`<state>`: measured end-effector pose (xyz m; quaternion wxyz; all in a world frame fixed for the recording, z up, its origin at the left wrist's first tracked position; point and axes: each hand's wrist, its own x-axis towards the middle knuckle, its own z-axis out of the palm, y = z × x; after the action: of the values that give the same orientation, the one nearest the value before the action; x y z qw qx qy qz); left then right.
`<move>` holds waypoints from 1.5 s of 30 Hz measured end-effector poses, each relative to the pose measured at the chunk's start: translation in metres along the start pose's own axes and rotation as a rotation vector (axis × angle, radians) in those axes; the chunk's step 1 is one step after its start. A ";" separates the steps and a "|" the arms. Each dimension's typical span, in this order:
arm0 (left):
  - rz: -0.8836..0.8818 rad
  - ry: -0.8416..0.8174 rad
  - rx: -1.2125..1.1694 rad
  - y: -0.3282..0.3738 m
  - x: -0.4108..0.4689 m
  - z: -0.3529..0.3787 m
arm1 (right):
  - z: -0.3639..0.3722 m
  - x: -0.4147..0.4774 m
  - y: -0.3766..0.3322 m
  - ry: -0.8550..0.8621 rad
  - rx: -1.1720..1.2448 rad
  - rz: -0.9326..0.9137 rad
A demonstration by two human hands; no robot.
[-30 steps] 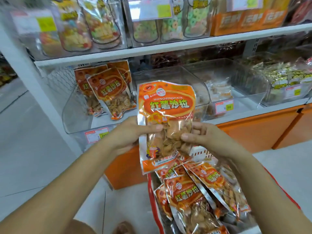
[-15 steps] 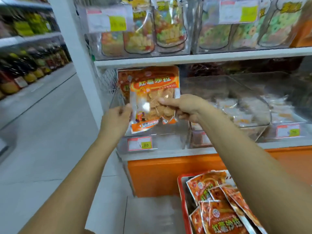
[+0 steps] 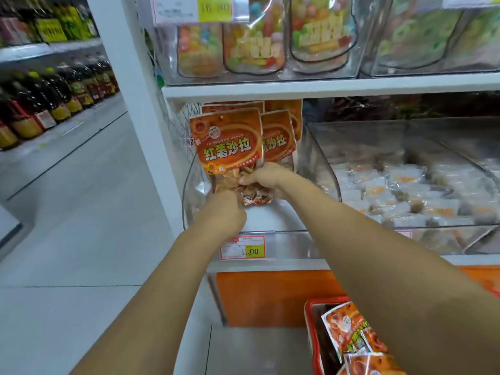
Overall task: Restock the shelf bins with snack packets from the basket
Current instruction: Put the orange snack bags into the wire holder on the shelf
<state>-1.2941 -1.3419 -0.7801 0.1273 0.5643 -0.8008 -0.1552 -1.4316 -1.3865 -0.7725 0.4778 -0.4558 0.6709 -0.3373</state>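
Presently, we find one orange snack packet point(image 3: 227, 143) upright in the clear bin point(image 3: 190, 209), printed face toward the camera, its lower end between the two hands. The left hand point(image 3: 222, 213) grips the packet's lower left corner, its fingers curled and mostly hidden behind the knuckles. The right hand point(image 3: 267, 177) grasps the lower right part, thumb on the front face and fingers wrapped behind. Both hands are thus clenched on the same packet.

Directly behind the fingers we count three more packets of the same kind point(image 3: 278, 138) standing against the back of the bin, partly covered by the held one. Whether more lie behind them we cannot tell.

Below the left hand's knuckles, on the bin's front lip, one price tag point(image 3: 242, 248) reads 1.00. To the right of the right hand's fingers stands one neighbouring bin point(image 3: 319, 163) of small pale wrapped sweets, too many and too blurred to count. Above the fingers, past the white shelf board point(image 3: 324, 86), an upper bin point(image 3: 169, 69) holds three bags of mixed coloured sweets point(image 3: 254, 47).

Well below the right forearm, one red basket point(image 3: 308, 307) shows three matching packets point(image 3: 345, 324) at the frame's edge. Far left of the left hand, rows of dark bottles point(image 3: 40, 104) line another shelf across the aisle.
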 end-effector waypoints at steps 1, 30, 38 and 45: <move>-0.018 -0.006 0.007 -0.002 0.005 0.002 | -0.001 0.003 -0.003 -0.025 0.001 0.003; -0.111 -0.118 0.107 -0.023 0.058 0.025 | 0.005 0.032 0.018 0.382 -0.618 -0.223; 0.038 0.047 0.031 -0.011 0.013 0.000 | -0.013 -0.030 0.006 0.134 -0.893 -0.274; 0.366 0.170 -0.216 0.019 -0.055 -0.003 | -0.053 -0.140 0.038 0.358 -0.773 -0.671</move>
<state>-1.2915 -1.2839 -0.7715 0.2803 0.4039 -0.8548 -0.1663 -1.4754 -1.2410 -0.7424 0.0197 -0.7229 0.6347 -0.2725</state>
